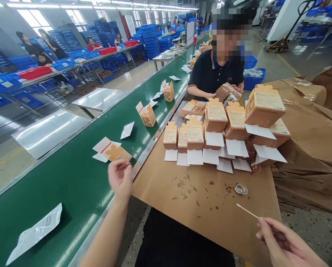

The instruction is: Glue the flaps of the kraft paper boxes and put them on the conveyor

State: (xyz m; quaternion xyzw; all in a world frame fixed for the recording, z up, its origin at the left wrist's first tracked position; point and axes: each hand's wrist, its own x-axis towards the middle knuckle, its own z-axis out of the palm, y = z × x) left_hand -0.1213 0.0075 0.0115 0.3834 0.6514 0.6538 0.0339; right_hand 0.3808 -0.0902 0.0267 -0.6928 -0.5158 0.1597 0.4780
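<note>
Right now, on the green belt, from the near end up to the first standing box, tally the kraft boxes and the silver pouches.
Standing kraft box: 1
Lying kraft box: 1
Silver foil pouches: 2
Total: 4

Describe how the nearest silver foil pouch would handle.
Probably floppy: the foil pouch looks thin and creased. Likely light for its size, lying flat on the conveyor belt. Its glossy surface may slide easily when pushed.
</note>
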